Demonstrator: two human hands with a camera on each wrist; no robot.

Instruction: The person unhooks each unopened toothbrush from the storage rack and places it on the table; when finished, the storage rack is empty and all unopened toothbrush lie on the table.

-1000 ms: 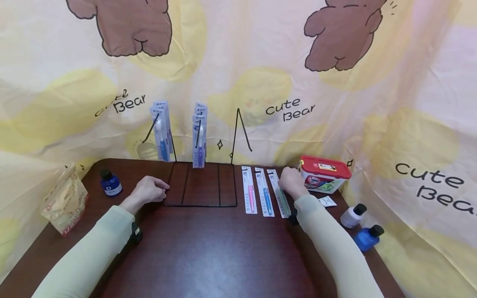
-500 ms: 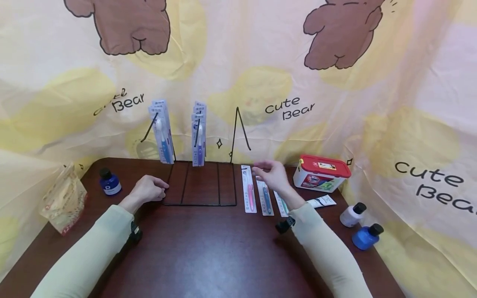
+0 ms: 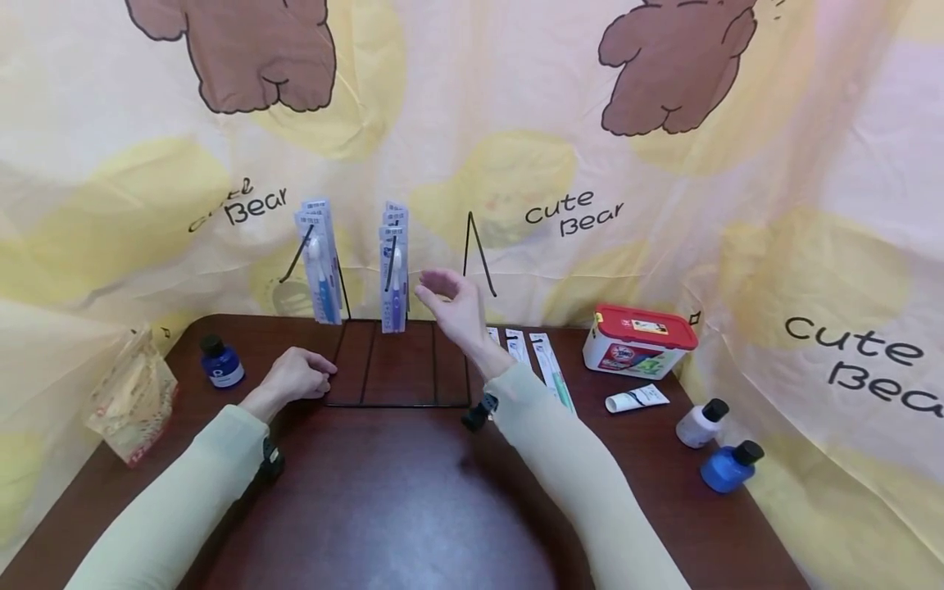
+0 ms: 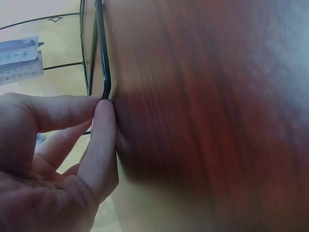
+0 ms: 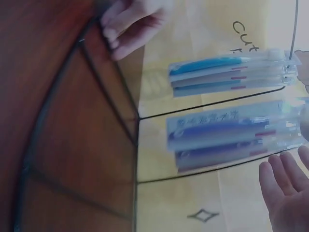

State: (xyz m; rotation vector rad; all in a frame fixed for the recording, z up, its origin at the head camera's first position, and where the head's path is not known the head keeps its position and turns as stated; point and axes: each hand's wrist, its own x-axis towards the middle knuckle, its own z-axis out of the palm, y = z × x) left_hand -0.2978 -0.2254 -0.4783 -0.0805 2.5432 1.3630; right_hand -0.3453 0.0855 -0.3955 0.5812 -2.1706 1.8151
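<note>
The left hand pinches the near left corner of the wire rack on the table, while the right hand, fingers loosely spread and empty, hovers just right of the hanging toothbrush packs, probably light, stiff, slippery cards best gripped by their edges.

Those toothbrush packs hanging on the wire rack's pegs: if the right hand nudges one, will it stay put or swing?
The toothbrush packs hang from the wire rack only at their tops, so they will probably swing. They look thin and flat, likely light. The left hand grips the rack's corner, which should limit tipping. The right hand is open nearby.
</note>
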